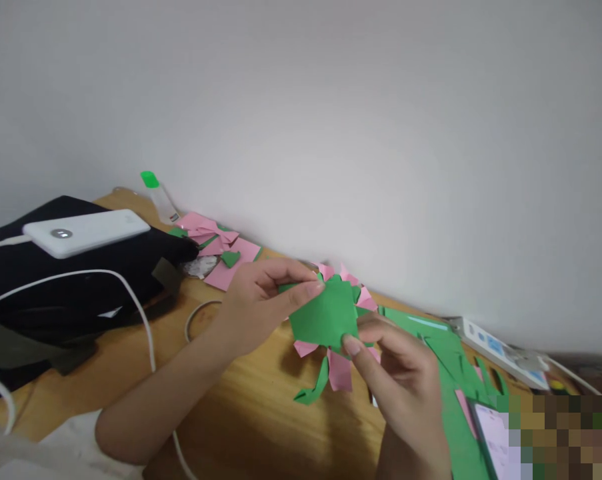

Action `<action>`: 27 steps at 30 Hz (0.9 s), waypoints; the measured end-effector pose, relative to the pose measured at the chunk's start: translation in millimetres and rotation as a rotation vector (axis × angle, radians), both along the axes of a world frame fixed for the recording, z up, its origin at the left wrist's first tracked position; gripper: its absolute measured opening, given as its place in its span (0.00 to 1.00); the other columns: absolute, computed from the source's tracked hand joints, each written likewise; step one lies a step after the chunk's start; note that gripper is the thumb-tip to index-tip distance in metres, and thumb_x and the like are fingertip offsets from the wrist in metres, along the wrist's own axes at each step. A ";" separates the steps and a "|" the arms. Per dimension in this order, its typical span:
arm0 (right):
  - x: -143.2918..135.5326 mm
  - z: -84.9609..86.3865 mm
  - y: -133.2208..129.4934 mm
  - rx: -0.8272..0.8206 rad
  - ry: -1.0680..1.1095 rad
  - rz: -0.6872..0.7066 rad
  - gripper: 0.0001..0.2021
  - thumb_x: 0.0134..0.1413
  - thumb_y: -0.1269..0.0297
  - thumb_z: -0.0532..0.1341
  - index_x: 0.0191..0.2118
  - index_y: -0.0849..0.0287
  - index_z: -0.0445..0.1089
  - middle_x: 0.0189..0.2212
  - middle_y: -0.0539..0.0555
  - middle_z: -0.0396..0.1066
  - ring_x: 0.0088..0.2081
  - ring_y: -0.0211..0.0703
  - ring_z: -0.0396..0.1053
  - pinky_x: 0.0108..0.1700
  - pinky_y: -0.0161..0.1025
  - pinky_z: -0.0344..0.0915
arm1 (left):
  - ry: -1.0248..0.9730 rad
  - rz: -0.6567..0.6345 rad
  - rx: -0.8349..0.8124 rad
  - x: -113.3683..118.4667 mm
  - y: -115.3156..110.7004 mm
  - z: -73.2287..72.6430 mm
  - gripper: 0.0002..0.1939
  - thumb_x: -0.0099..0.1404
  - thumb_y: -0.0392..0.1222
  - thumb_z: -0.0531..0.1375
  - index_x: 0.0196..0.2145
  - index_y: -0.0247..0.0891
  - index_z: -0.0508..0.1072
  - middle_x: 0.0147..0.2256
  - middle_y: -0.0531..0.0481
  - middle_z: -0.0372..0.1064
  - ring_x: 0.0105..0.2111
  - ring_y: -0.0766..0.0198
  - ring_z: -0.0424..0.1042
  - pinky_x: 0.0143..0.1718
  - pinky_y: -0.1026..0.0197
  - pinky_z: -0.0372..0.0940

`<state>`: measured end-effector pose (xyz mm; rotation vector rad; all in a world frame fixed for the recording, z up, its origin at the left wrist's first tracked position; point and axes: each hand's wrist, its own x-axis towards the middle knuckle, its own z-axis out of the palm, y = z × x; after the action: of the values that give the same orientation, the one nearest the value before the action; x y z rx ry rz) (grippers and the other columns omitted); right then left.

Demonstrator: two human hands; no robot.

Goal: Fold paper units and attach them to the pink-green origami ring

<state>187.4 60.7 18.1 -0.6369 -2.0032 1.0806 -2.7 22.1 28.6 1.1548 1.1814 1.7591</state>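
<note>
A flat, angular piece of green paper (323,315) is held up above the wooden table, between both hands. My left hand (265,297) pinches its upper left edge between thumb and fingers. At the lower right corner, my right hand (403,373) grips the same paper, thumb in front. Pink paper pieces (341,371) and green bits stick out around its edge from behind, seemingly attached to it. Below hangs a curved green paper strip (318,387). How these parts join is hidden behind the green paper.
Pink paper pieces (231,265) and a green-capped glue bottle (161,199) are near the wall. At left, a white power bank (91,231) rests on a black bag (115,283), with a white cable (148,333). Green paper sheets (455,407), a power strip (501,350) and a phone (493,433) lie right.
</note>
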 end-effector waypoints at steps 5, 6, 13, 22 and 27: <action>-2.4 4.2 -2.8 -0.009 -0.044 0.012 0.09 0.59 0.71 0.61 0.28 0.55 0.69 0.24 0.45 0.69 0.28 0.34 0.66 0.33 0.34 0.62 | 0.255 0.117 0.034 0.6 -7.4 5.0 0.05 0.59 0.35 0.63 0.26 0.40 0.77 0.26 0.55 0.77 0.25 0.69 0.72 0.23 0.69 0.64; -2.9 5.1 -3.3 -0.010 -0.085 0.013 0.09 0.58 0.71 0.61 0.26 0.56 0.68 0.22 0.45 0.68 0.26 0.34 0.65 0.32 0.34 0.61 | 0.340 0.125 0.042 -0.1 -8.6 5.9 0.06 0.60 0.35 0.63 0.26 0.40 0.77 0.26 0.56 0.77 0.24 0.70 0.71 0.23 0.69 0.63; -7.1 5.4 -5.9 0.009 -0.078 -0.134 0.02 0.56 0.69 0.62 0.35 0.55 0.73 0.27 0.48 0.71 0.30 0.36 0.67 0.33 0.35 0.64 | 0.740 -0.017 0.070 -0.9 -9.9 5.8 0.08 0.63 0.36 0.60 0.27 0.39 0.77 0.22 0.59 0.74 0.20 0.73 0.65 0.22 0.69 0.56; -2.9 13.1 -8.0 0.175 -0.083 -0.179 0.06 0.55 0.74 0.62 0.33 0.56 0.72 0.28 0.47 0.75 0.29 0.35 0.70 0.31 0.33 0.67 | 0.806 -0.194 0.049 7.2 -6.9 0.2 0.11 0.64 0.36 0.57 0.25 0.38 0.75 0.23 0.58 0.75 0.23 0.71 0.68 0.26 0.68 0.57; 4.9 13.7 -3.6 0.255 -0.144 -0.205 0.07 0.53 0.76 0.63 0.30 0.56 0.71 0.26 0.46 0.73 0.28 0.33 0.69 0.31 0.31 0.66 | 0.862 -0.167 0.070 3.9 -6.7 -1.1 0.12 0.65 0.36 0.56 0.26 0.40 0.75 0.24 0.57 0.76 0.23 0.70 0.69 0.27 0.67 0.58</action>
<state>192.3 57.1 31.9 -0.7808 -2.0999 0.6616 1.2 15.4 27.6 2.0943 1.4293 1.1818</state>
